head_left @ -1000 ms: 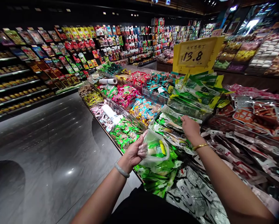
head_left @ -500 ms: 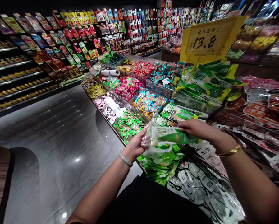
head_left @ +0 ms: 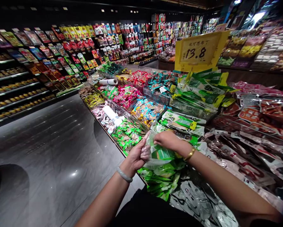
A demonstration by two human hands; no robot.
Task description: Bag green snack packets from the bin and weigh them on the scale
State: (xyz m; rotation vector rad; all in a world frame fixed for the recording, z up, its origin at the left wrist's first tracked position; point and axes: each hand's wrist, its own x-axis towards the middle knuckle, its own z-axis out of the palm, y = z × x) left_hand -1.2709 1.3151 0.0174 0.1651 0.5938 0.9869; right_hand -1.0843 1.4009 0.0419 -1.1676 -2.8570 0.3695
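Observation:
My left hand [head_left: 136, 155] is closed on the edge of a clear plastic bag [head_left: 153, 162], with some of the film bunched around its fingers. My right hand [head_left: 171, 143] is at the bag's mouth, its fingers curled over a green snack packet [head_left: 164, 154] that sits inside the film. The right fingertips are partly hidden. Right below the bag lies a pile of green packets [head_left: 164, 179] in the display bin.
White rolls of plastic bags [head_left: 112, 115] lie on the bins to the left. Beyond are bins of blue-wrapped snacks [head_left: 147, 110] and green packets [head_left: 203, 86] under a yellow price sign [head_left: 198, 52]. Silvery packs [head_left: 198, 198] fill the near bin. Grey floor [head_left: 61, 151] runs left.
The green packet has gone from stretched out across the bag's mouth to down inside the bag. My right hand has moved left, close to my left hand. The view has tilted slightly upward.

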